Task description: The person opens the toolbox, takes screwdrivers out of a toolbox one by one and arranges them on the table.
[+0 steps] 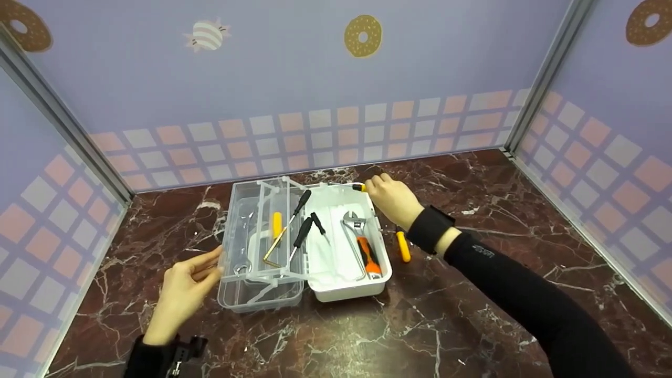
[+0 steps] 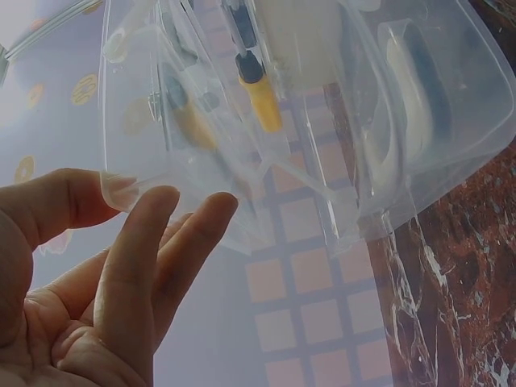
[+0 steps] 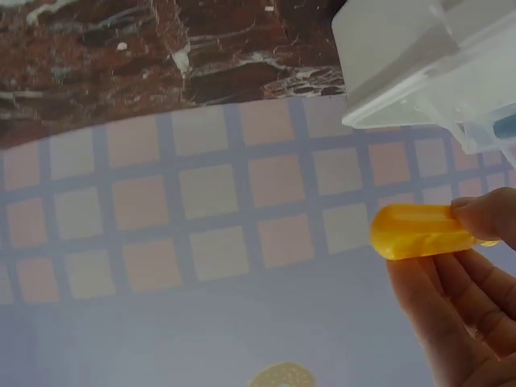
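A white toolbox (image 1: pixel 385 247) stands open, its clear lid (image 1: pixel 227 283) and trays folded out to the left. My left hand (image 1: pixel 184 286) holds the lid's left edge; in the left wrist view the thumb and fingers (image 2: pixel 133 258) meet at the clear plastic. At the box's back right corner, my right hand (image 1: pixel 394 198) pinches a yellow-handled screwdriver (image 3: pixel 419 230); its shaft is hidden in the right wrist view. An adjustable wrench (image 1: pixel 355 220), an orange and black tool (image 1: pixel 368 257) and a long thin metal rod (image 1: pixel 357 249) lie inside the box.
Black-handled screwdrivers (image 1: pixel 303 232), a yellow handle (image 1: pixel 277 226) and a brass-coloured hex key (image 1: pixel 273 249) lie at the trays. Another yellow-handled tool (image 1: pixel 403 247) lies on the dark marbled table (image 1: pixel 472 294) to the right. Patterned walls (image 1: pixel 294 79) enclose the back and sides.
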The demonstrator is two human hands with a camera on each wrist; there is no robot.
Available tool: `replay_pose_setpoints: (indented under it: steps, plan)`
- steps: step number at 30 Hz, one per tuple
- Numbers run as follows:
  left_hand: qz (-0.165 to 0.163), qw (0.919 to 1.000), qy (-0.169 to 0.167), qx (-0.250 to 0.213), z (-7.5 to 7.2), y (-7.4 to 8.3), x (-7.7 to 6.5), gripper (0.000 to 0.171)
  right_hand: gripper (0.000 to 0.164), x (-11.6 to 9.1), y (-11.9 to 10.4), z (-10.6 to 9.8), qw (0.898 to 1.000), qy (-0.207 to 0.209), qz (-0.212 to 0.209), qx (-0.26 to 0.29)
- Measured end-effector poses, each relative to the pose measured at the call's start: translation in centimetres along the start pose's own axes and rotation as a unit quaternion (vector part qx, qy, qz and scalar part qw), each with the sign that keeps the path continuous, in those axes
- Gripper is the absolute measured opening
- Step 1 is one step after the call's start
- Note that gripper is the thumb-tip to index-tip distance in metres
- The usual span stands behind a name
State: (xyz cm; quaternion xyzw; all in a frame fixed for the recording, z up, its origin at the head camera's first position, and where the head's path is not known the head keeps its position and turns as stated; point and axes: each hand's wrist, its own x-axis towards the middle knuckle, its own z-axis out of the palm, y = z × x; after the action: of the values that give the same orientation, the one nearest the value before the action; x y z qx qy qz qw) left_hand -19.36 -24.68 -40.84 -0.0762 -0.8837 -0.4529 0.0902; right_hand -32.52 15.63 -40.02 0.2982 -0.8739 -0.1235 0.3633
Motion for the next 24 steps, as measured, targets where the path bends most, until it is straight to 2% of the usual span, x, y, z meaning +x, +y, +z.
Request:
replay_pose_setpoints:
  steps: [4, 6, 12, 19, 24]
  plan:
    - [0.003, 1.0000, -0.001, 0.008, 0.1, 0.0, 0.0, 0.039, 0.007, -0.8, 0.4, -0.1, 0.997, -0.028, 0.049, 0.062]
    - [0.002, 0.9999, -0.001, 0.011, 0.1, 0.0, -0.1, 0.039, 0.007, -1.2, 0.6, -0.2, 0.990, -0.047, 0.080, 0.106]
    - [0.001, 0.9999, 0.005, 0.009, 0.1, 0.1, 0.0, 0.038, 0.014, -2.5, 1.6, -0.7, 0.956, -0.083, 0.180, 0.216]
    - [0.010, 0.9999, 0.007, 0.007, 0.1, 0.0, -0.1, 0.038, 0.017, -4.4, 2.4, 0.0, 0.928, -0.061, 0.255, 0.265]
    - [0.010, 0.9999, 0.005, 0.001, 0.1, 0.1, 0.0, 0.038, 0.016, -5.7, 2.8, 0.2, 0.900, -0.082, 0.322, 0.283]
